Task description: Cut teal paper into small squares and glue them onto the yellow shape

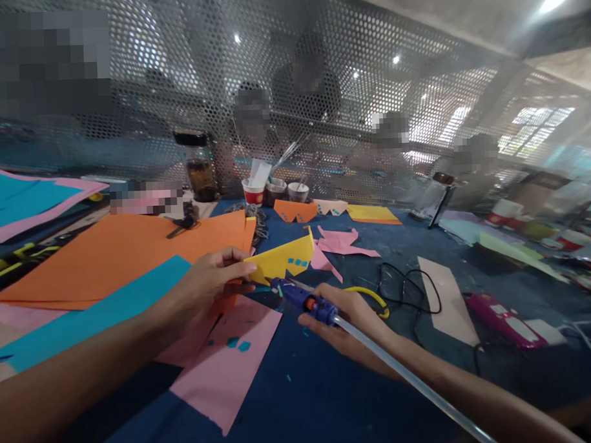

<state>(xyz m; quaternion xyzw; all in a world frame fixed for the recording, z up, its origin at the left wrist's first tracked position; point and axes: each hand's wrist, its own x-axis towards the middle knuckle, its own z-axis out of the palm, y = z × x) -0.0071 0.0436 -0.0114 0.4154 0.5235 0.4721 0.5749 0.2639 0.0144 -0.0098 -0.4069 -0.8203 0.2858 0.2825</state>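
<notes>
Between thumb and fingers, my left hand (220, 276) pinches the left end of a yellow paper cutout (282, 255) with a few small blue squares stuck on it. My right hand (344, 310) is wrapped round a blue hot glue gun (303, 299), with a long clear glue stick (402, 373) running out of its back. The gun's nozzle is close to the lower edge of the yellow cutout; whether they touch I cannot tell. Below my hands lies a pink paper sheet (228, 372) with small blue paper pieces (238, 343) on it.
Orange sheets (112, 254) and a blue strip (109, 312) lie left. At the back are a jar (200, 170), paper cups (253, 192), and an orange cutout (295, 212) before a perforated metal screen (183, 70). A black cable (409, 288) and magenta box (505, 319) lie right.
</notes>
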